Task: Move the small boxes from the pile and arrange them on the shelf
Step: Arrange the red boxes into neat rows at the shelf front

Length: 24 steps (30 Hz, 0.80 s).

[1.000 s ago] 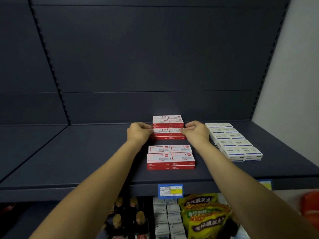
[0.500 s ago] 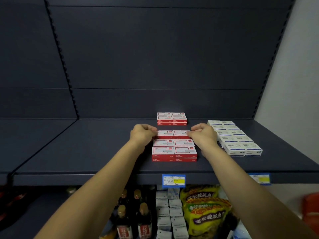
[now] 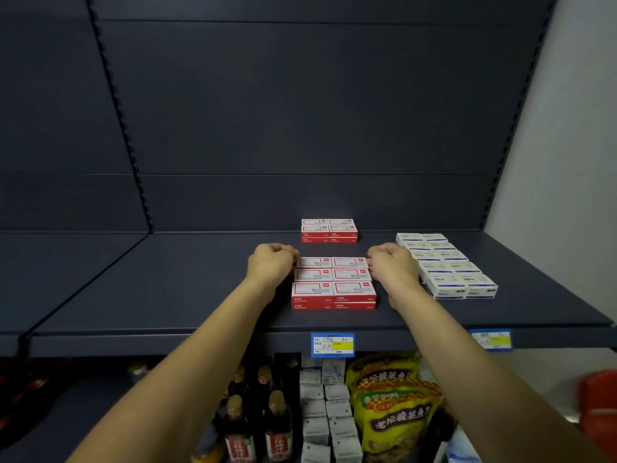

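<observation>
Both hands, left hand (image 3: 270,264) and right hand (image 3: 392,265), pinch the ends of the red box row (image 3: 332,262); its long axis runs left-right between them, just behind the front red boxes (image 3: 334,294).

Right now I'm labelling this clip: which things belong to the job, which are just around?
Job: red boxes, rear red stack, shelf, left hand, right hand.
Around: white boxes, price tag, bottles, snack bags.

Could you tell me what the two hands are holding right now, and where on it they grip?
The left hand and right hand pinch the rear row of red boxes by its two outer ends.
</observation>
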Each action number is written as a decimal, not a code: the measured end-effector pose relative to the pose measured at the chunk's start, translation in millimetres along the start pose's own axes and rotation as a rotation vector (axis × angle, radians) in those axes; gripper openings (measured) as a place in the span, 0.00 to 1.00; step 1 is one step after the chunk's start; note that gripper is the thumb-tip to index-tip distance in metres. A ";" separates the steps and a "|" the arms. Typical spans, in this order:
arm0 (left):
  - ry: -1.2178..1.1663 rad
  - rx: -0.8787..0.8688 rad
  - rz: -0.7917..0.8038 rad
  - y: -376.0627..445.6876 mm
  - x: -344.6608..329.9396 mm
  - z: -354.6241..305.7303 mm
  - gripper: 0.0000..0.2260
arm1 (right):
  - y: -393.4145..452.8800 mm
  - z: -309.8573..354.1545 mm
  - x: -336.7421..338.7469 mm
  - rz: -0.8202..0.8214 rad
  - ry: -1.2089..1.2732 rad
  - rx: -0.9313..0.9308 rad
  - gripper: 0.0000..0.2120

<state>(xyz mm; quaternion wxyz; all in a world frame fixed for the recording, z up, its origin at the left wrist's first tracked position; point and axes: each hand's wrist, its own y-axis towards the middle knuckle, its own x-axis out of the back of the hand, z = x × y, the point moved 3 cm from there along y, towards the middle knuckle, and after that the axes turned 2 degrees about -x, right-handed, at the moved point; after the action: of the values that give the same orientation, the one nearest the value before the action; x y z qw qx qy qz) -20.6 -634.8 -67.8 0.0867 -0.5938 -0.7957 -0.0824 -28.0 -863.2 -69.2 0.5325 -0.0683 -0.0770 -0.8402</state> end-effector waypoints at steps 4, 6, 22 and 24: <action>-0.032 0.005 -0.001 -4.4 1.0 -0.1 0.11 | -3.9 1.4 0.7 -0.002 0.019 -0.009 0.06; -0.032 0.006 -0.005 -6.6 1.9 -0.6 0.11 | -6.0 2.3 0.7 -0.005 0.019 -0.011 0.07; -0.076 0.154 -0.061 -17.8 10.7 -8.5 0.12 | -11.8 4.4 9.5 -0.090 0.059 -0.140 0.10; -0.090 0.177 -0.043 -19.1 11.6 -9.0 0.13 | -12.4 4.6 9.3 -0.091 0.058 -0.142 0.10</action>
<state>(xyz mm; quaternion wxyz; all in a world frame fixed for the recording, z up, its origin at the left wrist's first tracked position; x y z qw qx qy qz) -41.7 -631.5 -56.8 0.1013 -0.5696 -0.8155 0.0133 -43.1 -865.3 -63.6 0.4898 -0.0781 -0.0049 -0.8683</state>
